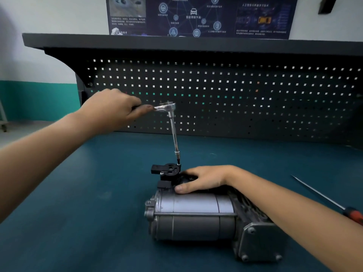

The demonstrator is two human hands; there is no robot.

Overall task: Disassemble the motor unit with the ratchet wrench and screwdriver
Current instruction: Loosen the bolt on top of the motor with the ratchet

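Turning the ratchet wrench (pixel 166 107), gripped by its handle in the left hand (pixel 115 109), should go best with the extension kept square on the fastener atop the motor unit (pixel 196 214), which lies on the bench (pixel 78 193). Meanwhile the right hand (pixel 200 179) presses flat on the housing with fingers extended. The fastener itself is too small to make out, and the screwdriver (pixel 324 197), well apart to the right, is cut off at the frame edge.

Ratchet wrench (pixel 167 107): bright polished metal. Motor unit (pixel 194 214): dull grey metal, smooth barrel; black matt plastic fitting (pixel 167 170) on top. Bench mat (pixel 78 213): matt teal.
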